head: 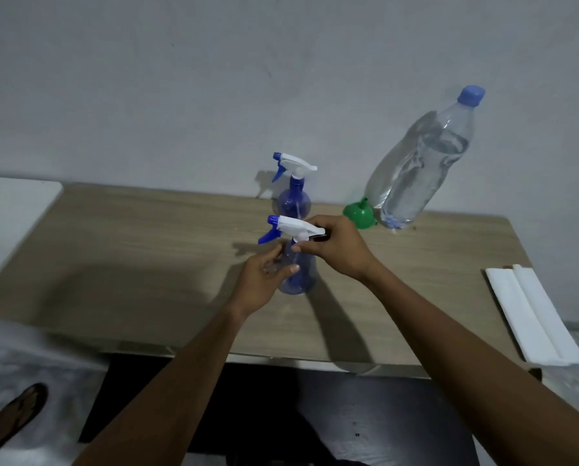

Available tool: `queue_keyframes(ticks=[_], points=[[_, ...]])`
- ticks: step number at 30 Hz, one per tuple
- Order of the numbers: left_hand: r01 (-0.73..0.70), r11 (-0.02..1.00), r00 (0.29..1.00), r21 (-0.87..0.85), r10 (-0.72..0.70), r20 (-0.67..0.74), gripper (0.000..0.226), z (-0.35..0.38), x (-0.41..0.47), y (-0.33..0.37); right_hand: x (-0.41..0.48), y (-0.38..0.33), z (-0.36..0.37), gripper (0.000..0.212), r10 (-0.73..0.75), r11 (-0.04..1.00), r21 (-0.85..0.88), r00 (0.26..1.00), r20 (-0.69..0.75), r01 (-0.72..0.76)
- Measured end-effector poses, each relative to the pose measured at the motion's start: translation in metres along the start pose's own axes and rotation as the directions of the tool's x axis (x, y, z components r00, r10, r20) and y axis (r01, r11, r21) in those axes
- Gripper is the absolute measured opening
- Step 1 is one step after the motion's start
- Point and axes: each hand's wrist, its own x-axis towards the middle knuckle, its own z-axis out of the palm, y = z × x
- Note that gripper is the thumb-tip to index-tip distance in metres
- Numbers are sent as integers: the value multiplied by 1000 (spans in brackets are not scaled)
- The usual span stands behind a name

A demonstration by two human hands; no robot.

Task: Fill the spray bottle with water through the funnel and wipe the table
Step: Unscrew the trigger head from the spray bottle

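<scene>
From the head camera, your left hand curls round the body of the spray bottle, which stands upright mid-table. Your right hand pinches its neck just under the trigger head. Behind it stand a second sprayer and a green funnel just beside the water bottle. Folded white towels lie at your right.

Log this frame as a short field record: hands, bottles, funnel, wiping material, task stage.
left grip: holds the near spray bottle by its body
right grip: pinches its collar under the sprayer head
far spray bottle: upright by the wall
water bottle: capped, holds water
funnel: green, on the table beside the water bottle
white folded sheet: table's right edge
stage: sprayer head on; filling not begun
</scene>
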Motion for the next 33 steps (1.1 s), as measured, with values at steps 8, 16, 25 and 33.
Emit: queue_keyframes(ticks=[8,16,25,33], points=[[18,998,998,-54,-15,60,40,12,-5,1,-10,12,0,27,-9,995,99,1000,-15,11],[-11,995,999,-103,16,49,49,17,-1,-20,-7,26,-5,20,-141,987,-74,989,43,144],[-4,999,999,-54,7,53,46,15,7,-31,-5,18,-10,28,-140,971,-184,988,67,150],[87,996,987,-27,-83,137,31,9,6,-18,-9,9,1,38,-139,950,-289,989,-44,121]])
